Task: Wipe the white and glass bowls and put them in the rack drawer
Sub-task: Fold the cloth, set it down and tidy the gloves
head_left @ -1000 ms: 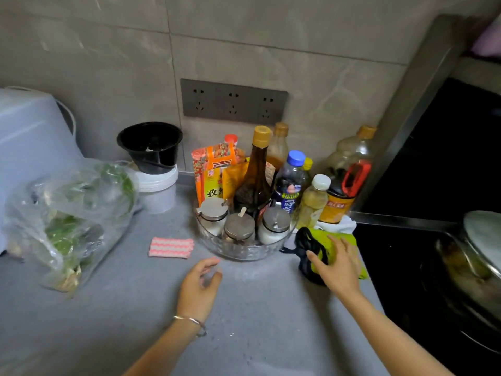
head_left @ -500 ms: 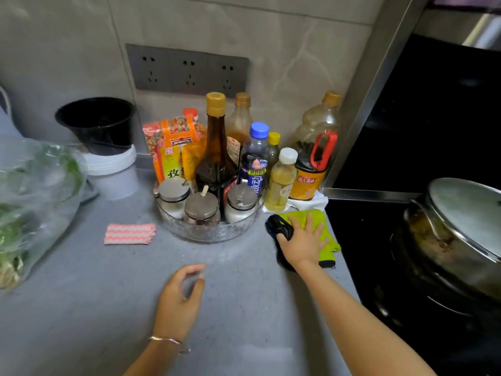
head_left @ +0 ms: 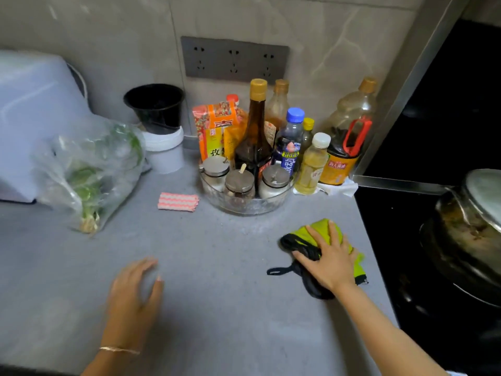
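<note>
My right hand [head_left: 329, 260] presses flat on the green cloth [head_left: 321, 226], left hand [head_left: 132, 291] released, blurred; near the desk edge, the cloth could slide onto the stove [head_left: 393, 240], right of frame.

Motion-blurred left hand [head_left: 135, 291]; pot [head_left: 466, 234] and white appliance [head_left: 32, 118] cut off by frame edges.

Your crumpled yellow-green and black cloth [head_left: 320, 226] lies on the grey countertop [head_left: 217, 294] at the near right, close to the black hob [head_left: 393, 240], its black loop trailing left, under your flat right hand [head_left: 329, 263]
</note>
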`<act>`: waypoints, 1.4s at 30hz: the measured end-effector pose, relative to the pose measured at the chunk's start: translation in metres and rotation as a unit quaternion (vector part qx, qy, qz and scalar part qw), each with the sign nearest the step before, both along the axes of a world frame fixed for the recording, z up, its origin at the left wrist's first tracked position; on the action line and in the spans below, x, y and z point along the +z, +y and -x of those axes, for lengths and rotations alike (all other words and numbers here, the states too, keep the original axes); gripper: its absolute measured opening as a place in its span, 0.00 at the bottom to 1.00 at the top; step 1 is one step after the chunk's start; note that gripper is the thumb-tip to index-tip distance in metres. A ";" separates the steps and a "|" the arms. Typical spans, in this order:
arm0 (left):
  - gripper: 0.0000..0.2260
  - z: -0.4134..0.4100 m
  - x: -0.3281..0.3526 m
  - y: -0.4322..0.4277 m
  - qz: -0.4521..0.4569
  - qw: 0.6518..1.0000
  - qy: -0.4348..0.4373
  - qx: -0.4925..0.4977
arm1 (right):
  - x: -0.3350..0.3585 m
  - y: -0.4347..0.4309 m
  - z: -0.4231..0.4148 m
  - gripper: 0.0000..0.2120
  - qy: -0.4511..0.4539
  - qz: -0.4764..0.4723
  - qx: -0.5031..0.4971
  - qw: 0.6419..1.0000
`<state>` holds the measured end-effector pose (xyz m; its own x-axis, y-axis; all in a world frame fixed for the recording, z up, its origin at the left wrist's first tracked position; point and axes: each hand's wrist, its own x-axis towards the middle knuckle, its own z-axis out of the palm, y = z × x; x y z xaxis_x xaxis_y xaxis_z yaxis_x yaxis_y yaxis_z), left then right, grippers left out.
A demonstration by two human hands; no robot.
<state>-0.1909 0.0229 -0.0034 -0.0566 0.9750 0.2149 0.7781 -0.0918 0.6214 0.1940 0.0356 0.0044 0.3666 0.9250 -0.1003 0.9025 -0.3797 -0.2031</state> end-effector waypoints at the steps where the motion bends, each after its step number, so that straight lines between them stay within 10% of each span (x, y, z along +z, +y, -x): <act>1: 0.22 0.018 -0.003 -0.008 0.006 0.999 0.027 0.029 | -0.001 0.002 0.011 0.35 -0.004 -0.010 -0.019 1.000; 13: 0.28 0.118 -0.036 -0.048 0.035 0.976 0.162 0.139 | -0.003 0.037 0.335 0.32 0.045 -0.002 0.218 0.975; 17: 0.34 0.124 -0.037 -0.055 0.060 0.980 0.151 0.119 | -0.008 0.036 0.310 0.33 0.003 -0.017 0.259 0.966; 26: 0.31 0.144 -0.027 -0.065 0.040 0.982 0.104 0.155 | -0.001 0.020 0.135 0.29 0.016 -0.031 -0.045 0.998; 42: 0.32 0.245 -0.016 -0.105 0.032 0.947 0.117 0.299 | 0.007 0.003 0.469 0.26 0.137 -0.005 0.209 0.968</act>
